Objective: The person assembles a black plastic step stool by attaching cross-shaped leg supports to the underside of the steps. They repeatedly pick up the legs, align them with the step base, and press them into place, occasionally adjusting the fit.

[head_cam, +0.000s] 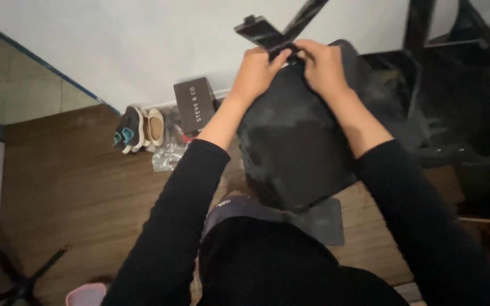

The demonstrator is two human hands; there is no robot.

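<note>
Reaching forward over a large black panel point(296, 147), both hands met at its far edge, where a narrow black strap or bar point(290, 25) ran up and away toward the wall. The left hand point(256, 69) had its fingers curled shut around the near end of that strap, just beside a small flat black plate point(259, 29) fixed to it. The right hand point(321, 63) pressed in from the other side, fingers closed on the same joint — the two grips touched, knuckle to knuckle. Which hand carried more of the hold could not be told.

The strap's long axis slanted from the hands up and to the right, out of the frame. The panel lay between the person's forearms, tilted, its near edge low toward the lap.

Well off to the left, on the wooden floor point(75, 187) by the wall, stood a dark brown box point(195, 105), a few pairs of shoes point(137, 129) and some crumpled clear plastic point(168, 156) — none of it near the hands.
</note>
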